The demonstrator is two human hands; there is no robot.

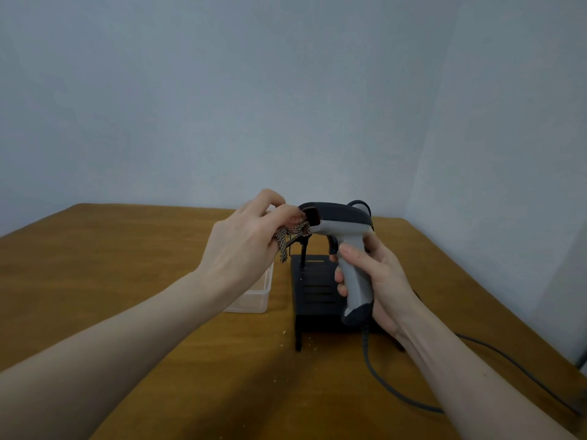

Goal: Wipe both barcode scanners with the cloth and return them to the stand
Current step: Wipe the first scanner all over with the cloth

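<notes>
My right hand grips the grey handle of a barcode scanner, holding it upright above the black stand. The scanner's dark head points left. My left hand is bunched around a small checked cloth and presses it against the scanner's front window. Most of the cloth is hidden inside my fingers. A second scanner is not clearly visible; only a dark loop shows behind the held scanner's head.
A clear plastic box sits on the wooden table left of the stand, partly behind my left forearm. The scanner's grey cable trails across the table to the right edge. Walls close the back and right.
</notes>
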